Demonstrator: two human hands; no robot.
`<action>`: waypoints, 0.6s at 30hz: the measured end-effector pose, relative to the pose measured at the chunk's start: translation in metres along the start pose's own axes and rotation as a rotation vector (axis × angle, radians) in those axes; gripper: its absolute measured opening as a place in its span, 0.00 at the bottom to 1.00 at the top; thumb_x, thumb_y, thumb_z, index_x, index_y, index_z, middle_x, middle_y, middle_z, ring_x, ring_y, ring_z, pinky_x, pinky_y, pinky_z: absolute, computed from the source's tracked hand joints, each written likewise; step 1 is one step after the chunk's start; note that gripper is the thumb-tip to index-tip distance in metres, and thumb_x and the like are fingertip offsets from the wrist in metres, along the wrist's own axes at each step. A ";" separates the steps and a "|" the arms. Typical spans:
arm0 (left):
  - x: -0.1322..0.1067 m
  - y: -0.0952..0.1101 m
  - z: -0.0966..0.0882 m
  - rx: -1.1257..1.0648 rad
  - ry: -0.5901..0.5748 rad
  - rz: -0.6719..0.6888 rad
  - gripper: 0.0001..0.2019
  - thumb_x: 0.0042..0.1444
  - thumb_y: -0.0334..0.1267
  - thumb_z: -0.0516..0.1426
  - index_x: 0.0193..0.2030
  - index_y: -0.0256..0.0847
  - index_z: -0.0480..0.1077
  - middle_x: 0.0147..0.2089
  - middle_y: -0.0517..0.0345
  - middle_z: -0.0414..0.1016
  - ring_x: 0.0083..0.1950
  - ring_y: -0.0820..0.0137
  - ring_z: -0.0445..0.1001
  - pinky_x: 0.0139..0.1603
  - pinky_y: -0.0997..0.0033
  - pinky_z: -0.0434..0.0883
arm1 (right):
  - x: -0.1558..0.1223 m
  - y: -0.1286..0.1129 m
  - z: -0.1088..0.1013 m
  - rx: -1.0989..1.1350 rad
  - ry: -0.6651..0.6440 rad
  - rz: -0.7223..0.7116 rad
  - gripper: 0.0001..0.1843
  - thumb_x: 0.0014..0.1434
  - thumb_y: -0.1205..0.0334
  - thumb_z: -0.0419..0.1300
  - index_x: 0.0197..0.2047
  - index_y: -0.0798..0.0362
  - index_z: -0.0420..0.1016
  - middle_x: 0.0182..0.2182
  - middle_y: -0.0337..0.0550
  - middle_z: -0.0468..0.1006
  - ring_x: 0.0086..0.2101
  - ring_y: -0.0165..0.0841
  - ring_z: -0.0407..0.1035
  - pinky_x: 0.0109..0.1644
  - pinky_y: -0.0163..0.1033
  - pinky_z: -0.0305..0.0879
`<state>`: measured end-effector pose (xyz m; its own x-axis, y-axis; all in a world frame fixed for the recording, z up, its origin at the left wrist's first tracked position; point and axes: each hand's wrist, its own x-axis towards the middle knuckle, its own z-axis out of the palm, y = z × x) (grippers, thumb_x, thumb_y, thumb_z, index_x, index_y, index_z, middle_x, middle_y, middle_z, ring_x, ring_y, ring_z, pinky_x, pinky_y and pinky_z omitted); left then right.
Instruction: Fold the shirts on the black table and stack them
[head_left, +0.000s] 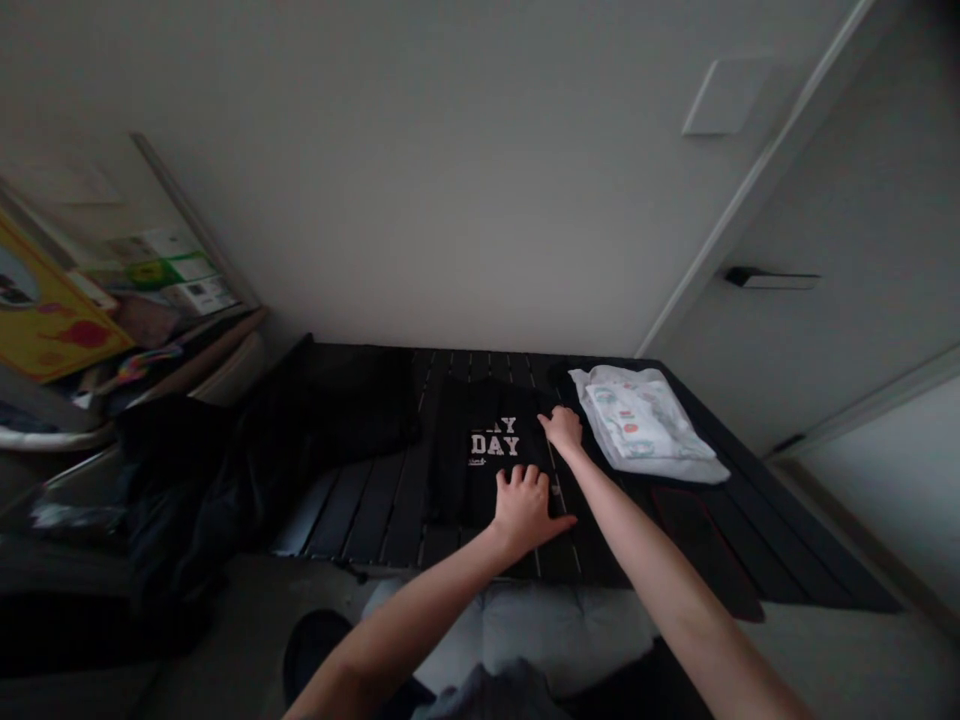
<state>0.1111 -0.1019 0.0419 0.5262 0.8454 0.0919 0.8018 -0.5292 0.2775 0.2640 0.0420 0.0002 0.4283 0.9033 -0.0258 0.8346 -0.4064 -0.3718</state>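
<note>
A black garment (457,460) with white lettering that reads "DAY" lies folded into a rough rectangle on the dark slatted table (367,510). My left hand (525,508) rests on its near right part, fingers spread and thumb stretched out to the right. At the garment's right edge is my right hand (564,430), thumb apart from the fingers and pointing left. It touches the cloth with nothing visibly held. Beside it on the right sits a stack of folded white clothes (652,420), the top one printed, with dark cloth beneath.
A heap of black clothing (300,430) covers the table's left end and hangs over the edge. A dark red-edged flat item (709,550) lies at the right front. A grey cushion (540,625) is below the near edge. Wall behind, door handle (772,280) to the right.
</note>
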 end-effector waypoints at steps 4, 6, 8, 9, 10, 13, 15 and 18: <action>-0.006 0.005 0.001 -0.009 -0.042 0.014 0.24 0.52 0.50 0.58 0.53 0.39 0.67 0.56 0.44 0.66 0.64 0.47 0.57 0.62 0.34 0.55 | -0.002 0.000 -0.005 0.035 -0.004 0.001 0.16 0.59 0.56 0.59 0.44 0.60 0.76 0.46 0.60 0.76 0.49 0.44 0.69 0.48 0.43 0.65; -0.008 0.004 -0.002 -0.065 -0.064 0.002 0.16 0.54 0.41 0.55 0.50 0.40 0.68 0.55 0.46 0.68 0.65 0.51 0.58 0.63 0.37 0.55 | -0.003 -0.002 -0.010 0.066 0.009 0.008 0.16 0.58 0.57 0.59 0.43 0.60 0.76 0.44 0.60 0.77 0.48 0.44 0.71 0.48 0.42 0.65; -0.009 0.001 -0.009 -0.153 -0.048 -0.050 0.11 0.55 0.35 0.53 0.44 0.40 0.70 0.52 0.48 0.70 0.61 0.57 0.64 0.63 0.42 0.58 | -0.003 -0.008 -0.017 0.104 0.038 0.011 0.16 0.58 0.58 0.57 0.44 0.61 0.75 0.43 0.60 0.77 0.47 0.44 0.72 0.47 0.42 0.65; -0.010 -0.002 -0.013 -0.196 -0.017 -0.086 0.09 0.54 0.33 0.52 0.42 0.41 0.70 0.50 0.49 0.71 0.59 0.59 0.66 0.63 0.45 0.59 | -0.002 -0.013 -0.020 0.124 0.058 0.010 0.16 0.59 0.59 0.56 0.45 0.61 0.75 0.43 0.60 0.77 0.46 0.44 0.72 0.47 0.42 0.65; -0.011 -0.005 -0.019 -0.231 0.027 -0.125 0.08 0.54 0.33 0.52 0.40 0.41 0.70 0.50 0.50 0.72 0.57 0.60 0.67 0.63 0.47 0.60 | -0.001 -0.019 -0.024 0.146 0.080 0.003 0.16 0.60 0.59 0.54 0.46 0.61 0.74 0.43 0.60 0.77 0.46 0.44 0.72 0.47 0.42 0.65; -0.019 -0.016 -0.036 -0.278 0.176 -0.240 0.05 0.54 0.33 0.54 0.36 0.43 0.70 0.50 0.52 0.73 0.57 0.59 0.67 0.62 0.42 0.58 | 0.002 -0.049 -0.034 0.218 0.135 -0.055 0.16 0.61 0.59 0.52 0.46 0.59 0.71 0.41 0.57 0.78 0.44 0.44 0.73 0.46 0.42 0.64; -0.029 -0.024 -0.048 -0.271 0.237 -0.307 0.04 0.55 0.33 0.54 0.35 0.43 0.70 0.51 0.52 0.73 0.58 0.58 0.66 0.61 0.37 0.56 | 0.003 -0.075 -0.036 0.269 0.151 -0.121 0.14 0.61 0.59 0.51 0.45 0.57 0.70 0.39 0.54 0.78 0.42 0.42 0.73 0.45 0.40 0.64; -0.049 -0.038 -0.060 -0.203 0.274 -0.385 0.05 0.57 0.34 0.53 0.33 0.43 0.70 0.52 0.52 0.74 0.60 0.55 0.64 0.61 0.33 0.55 | -0.005 -0.112 -0.030 0.354 0.130 -0.251 0.11 0.62 0.57 0.51 0.42 0.54 0.69 0.38 0.50 0.78 0.40 0.38 0.73 0.43 0.38 0.64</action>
<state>0.0381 -0.1194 0.0844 0.0880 0.9785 0.1867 0.8374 -0.1742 0.5181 0.1789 0.0784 0.0700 0.2864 0.9339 0.2139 0.7582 -0.0844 -0.6465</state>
